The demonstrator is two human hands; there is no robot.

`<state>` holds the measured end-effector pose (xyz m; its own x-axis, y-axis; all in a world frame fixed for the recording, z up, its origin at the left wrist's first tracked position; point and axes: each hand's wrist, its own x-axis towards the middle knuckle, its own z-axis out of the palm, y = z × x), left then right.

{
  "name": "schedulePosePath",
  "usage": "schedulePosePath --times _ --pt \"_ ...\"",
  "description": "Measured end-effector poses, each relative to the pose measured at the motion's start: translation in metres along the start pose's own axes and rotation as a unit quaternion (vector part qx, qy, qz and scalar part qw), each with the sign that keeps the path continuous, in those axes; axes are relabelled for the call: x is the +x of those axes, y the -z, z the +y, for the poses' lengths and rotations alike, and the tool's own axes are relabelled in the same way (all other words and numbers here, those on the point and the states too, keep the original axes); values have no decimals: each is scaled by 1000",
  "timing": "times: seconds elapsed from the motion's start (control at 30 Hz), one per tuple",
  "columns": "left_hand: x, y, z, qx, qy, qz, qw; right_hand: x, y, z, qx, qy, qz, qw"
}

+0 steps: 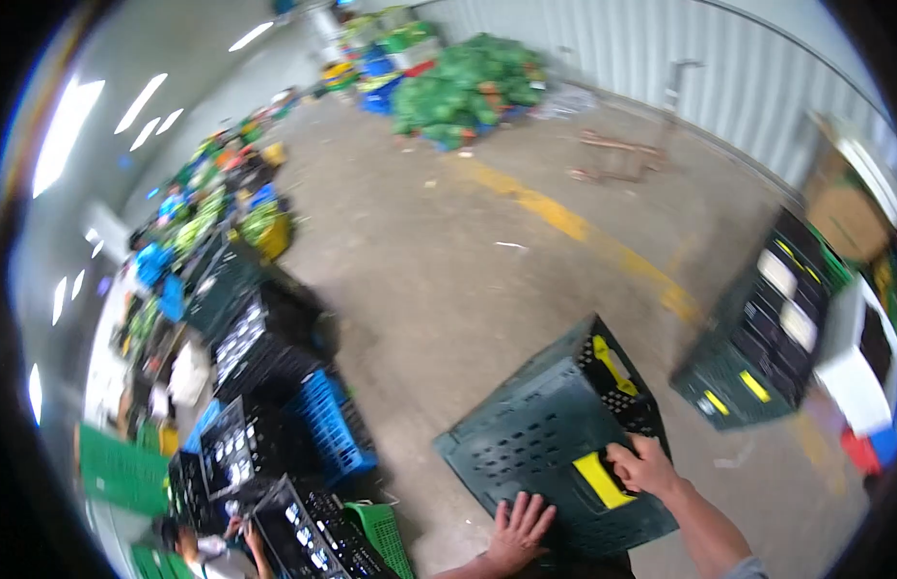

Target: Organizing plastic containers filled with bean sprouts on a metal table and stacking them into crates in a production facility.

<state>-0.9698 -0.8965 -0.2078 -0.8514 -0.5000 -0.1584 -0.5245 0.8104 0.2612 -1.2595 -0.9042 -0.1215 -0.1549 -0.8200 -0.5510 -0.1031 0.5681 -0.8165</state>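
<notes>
A dark green perforated plastic crate (535,427) with yellow handle parts is tilted in front of me, low in the view. My right hand (645,467) grips it at the handle opening, beside the yellow strip. Fingers spread, my left hand (519,532) lies flat against the lower left part of the same crate wall. The crate's inside shows only in part, at its upper right.
Stacked dark crates (759,326) stand at right. Black crates (304,528), a blue crate (333,427) and a green basket (382,535) line the left, near another person (210,554). Green net sacks (470,87) and a hand truck (622,152) are farther off.
</notes>
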Motion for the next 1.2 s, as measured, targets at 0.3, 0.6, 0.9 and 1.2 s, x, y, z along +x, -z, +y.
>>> schedulePosePath --times 0.3,0.6,0.9,1.2 --pt "232 -40 -2 -2 186 21 982 191 121 -55 -110 135 -41 984" --pt "486 -90 -1 -203 220 14 954 336 291 -67 -368 308 68 875" --pt "428 -85 93 -359 225 -6 906 239 318 86 -349 157 -194 903" --pt "291 -170 248 -463 328 -68 821 43 373 230 -351 107 -266 891"
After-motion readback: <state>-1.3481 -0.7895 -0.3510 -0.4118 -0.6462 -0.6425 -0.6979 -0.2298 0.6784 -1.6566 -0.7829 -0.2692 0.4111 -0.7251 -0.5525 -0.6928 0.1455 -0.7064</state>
